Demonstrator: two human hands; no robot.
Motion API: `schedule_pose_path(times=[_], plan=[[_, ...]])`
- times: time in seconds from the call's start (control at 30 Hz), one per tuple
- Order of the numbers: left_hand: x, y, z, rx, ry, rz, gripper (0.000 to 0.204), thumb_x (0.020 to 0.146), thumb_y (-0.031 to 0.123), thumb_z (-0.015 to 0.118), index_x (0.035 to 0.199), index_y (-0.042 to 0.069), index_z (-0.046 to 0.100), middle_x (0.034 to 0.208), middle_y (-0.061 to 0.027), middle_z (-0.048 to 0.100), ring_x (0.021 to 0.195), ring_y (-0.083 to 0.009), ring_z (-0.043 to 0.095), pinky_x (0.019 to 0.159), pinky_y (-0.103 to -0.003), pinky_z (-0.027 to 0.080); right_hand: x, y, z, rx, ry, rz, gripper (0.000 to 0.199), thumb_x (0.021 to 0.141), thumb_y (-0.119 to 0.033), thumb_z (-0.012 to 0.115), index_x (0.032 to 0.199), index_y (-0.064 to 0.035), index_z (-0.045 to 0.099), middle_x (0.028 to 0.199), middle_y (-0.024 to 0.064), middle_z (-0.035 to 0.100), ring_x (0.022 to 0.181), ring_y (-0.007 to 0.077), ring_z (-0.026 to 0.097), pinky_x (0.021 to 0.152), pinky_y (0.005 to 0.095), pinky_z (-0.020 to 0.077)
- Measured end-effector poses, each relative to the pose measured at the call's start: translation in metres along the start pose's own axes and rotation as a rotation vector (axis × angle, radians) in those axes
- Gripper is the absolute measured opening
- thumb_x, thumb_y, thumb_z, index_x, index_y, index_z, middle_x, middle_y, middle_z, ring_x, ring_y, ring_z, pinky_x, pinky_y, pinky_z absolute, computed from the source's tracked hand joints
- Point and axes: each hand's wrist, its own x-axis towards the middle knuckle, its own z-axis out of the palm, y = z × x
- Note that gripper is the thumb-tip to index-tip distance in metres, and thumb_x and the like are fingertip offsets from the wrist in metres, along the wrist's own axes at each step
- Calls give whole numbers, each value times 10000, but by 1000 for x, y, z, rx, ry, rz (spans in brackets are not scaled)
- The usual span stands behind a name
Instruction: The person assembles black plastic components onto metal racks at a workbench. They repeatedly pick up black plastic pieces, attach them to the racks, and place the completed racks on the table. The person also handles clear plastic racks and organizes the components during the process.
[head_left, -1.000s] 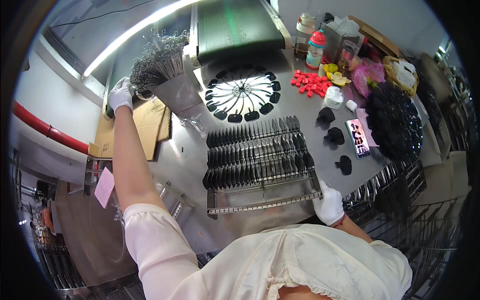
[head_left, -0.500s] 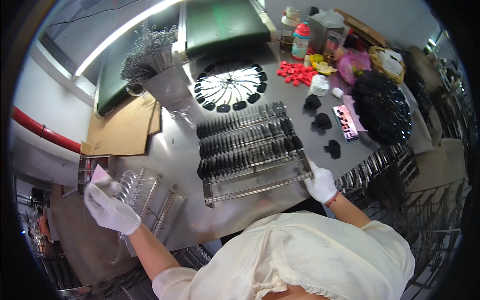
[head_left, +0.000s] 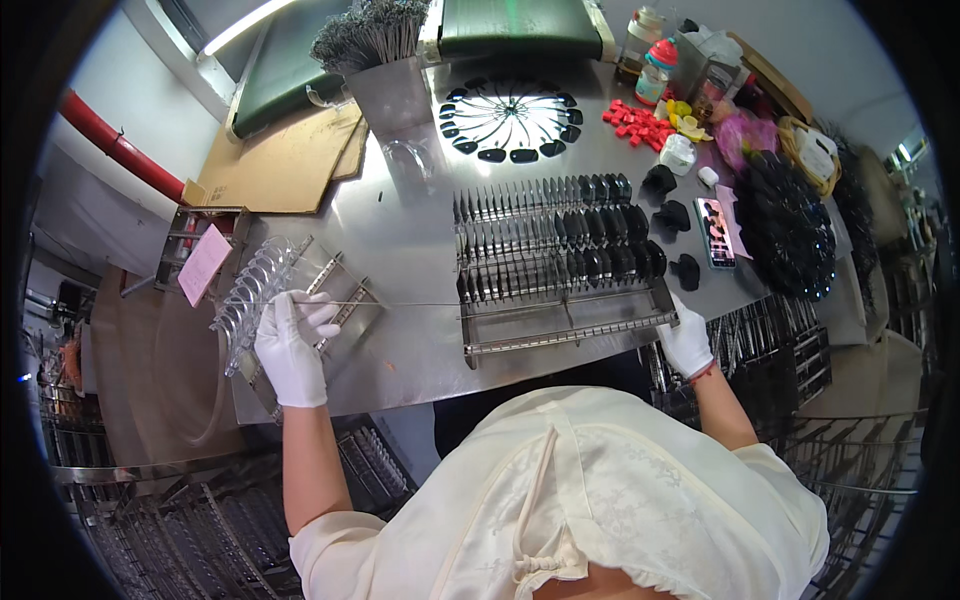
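My left hand (head_left: 290,345), in a white glove, pinches a long thin metal rod (head_left: 400,304) that runs level to the right toward a metal rack (head_left: 565,335). The hand is beside a row of clear plastic pieces (head_left: 250,295) on a small frame at the table's left edge. The rack holds several rows of dark and silvery pieces threaded on rods. My right hand (head_left: 686,342), also gloved, rests on the rack's near right corner and steadies it.
A round black spoked disc (head_left: 510,115) lies at the back of the steel table (head_left: 400,240). A metal bin (head_left: 385,90) holds a bundle of rods. Red caps (head_left: 630,120), bottles, black parts, a phone (head_left: 716,232) and a round black rack sit right. Cardboard (head_left: 280,165) lies left.
My left hand came down from the rod bundle at the back to the table's left edge and now holds one rod level toward the rack. The right hand stayed on the rack.
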Motion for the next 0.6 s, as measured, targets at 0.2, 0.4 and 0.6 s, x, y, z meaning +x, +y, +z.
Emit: schedule_pose_path(times=[0.2,0.4,0.6], plan=[[42,-14,-7,-75,-117,-188,287,1110,268,509,1085,2,612,1003,-198,727,797,-246,740,580,-299,573,-6,13,-19,6,-6,-3,420,946,-107,657,1365,-86,647,964,263,721,920,442,712,779,435,568],[86,-74,-14,-137,-200,-447,294,1111,283,498,1061,14,608,1001,-186,734,801,-246,742,604,-298,565,0,27,-36,11,-63,3,416,944,-102,644,1354,-36,641,1070,261,732,1012,436,711,848,428,569],[40,-109,-44,-299,-121,-645,305,1118,283,463,1009,30,594,1036,-202,718,843,-295,742,596,-315,579,3,24,-46,-55,-61,-36,425,936,-128,637,1350,-34,636,1022,277,718,978,472,689,831,459,562]])
